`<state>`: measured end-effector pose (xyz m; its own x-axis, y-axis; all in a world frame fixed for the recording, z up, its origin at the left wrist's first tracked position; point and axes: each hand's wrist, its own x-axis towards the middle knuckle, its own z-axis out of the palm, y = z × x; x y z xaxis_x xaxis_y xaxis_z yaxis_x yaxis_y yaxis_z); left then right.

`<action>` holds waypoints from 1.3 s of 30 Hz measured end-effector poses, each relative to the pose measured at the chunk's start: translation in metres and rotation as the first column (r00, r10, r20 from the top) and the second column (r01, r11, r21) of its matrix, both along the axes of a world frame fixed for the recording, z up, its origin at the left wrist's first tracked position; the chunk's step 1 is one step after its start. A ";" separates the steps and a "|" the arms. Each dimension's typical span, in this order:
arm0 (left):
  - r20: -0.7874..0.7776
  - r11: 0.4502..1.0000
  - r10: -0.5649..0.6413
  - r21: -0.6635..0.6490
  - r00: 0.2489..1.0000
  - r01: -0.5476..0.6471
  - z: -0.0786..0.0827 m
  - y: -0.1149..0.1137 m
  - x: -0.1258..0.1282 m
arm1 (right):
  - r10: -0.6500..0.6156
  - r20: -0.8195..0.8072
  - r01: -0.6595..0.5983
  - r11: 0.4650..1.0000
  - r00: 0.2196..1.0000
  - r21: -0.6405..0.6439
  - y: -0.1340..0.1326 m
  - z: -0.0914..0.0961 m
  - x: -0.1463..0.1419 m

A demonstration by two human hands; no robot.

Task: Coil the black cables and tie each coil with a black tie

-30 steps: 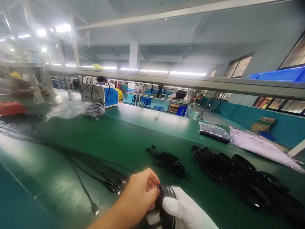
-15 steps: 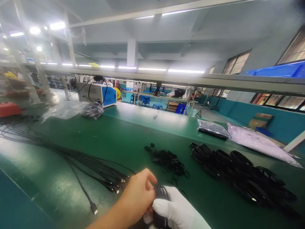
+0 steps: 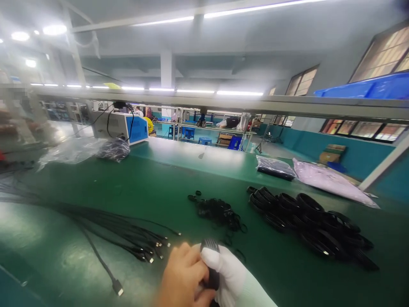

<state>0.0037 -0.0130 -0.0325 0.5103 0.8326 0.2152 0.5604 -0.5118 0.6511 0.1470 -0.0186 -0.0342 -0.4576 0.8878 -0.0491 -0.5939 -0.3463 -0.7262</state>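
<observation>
A black coiled cable (image 3: 213, 278) is held upright between my two hands at the bottom centre. My right hand (image 3: 232, 273), in a white glove, is closed around the coil with its thumb across the near side. Bare, my left hand (image 3: 183, 273) presses curled fingers against the coil's left side and lower part; its fingertips are partly hidden and slightly blurred. Just beyond the hands lies a pile of small black loops (image 3: 220, 212). Left of them, a bundle of straight black cables (image 3: 111, 228) ends in plugs with metal tips.
Finished-looking black cable coils (image 3: 306, 221) are heaped on the green table (image 3: 143, 183) at right. Behind them lie a plastic-wrapped dark packet (image 3: 275, 168) and a pale pink bag (image 3: 332, 183). A blue-and-grey machine (image 3: 121, 125) and clear plastic bags (image 3: 72, 151) stand back left. A shelf beam (image 3: 207, 100) crosses above.
My left hand has turned and moved lower on the coil, its fingers now wrapped closer. The coil stays in my right hand. The view has shifted slightly to the right.
</observation>
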 end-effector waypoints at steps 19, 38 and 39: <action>0.037 0.955 0.204 -0.228 0.978 -0.190 0.016 0.022 -0.004 | 0.174 0.414 -0.208 0.977 0.893 0.038 0.004 0.010 0.003; 0.013 0.986 0.022 -0.163 1.000 -0.020 -0.014 0.107 0.043 | -0.451 0.314 0.493 0.867 0.835 -0.067 0.013 0.036 0.066; 0.022 0.985 0.011 -0.172 1.000 -0.007 -0.018 0.108 0.050 | -0.439 0.326 0.479 0.877 0.837 -0.049 0.013 0.033 0.063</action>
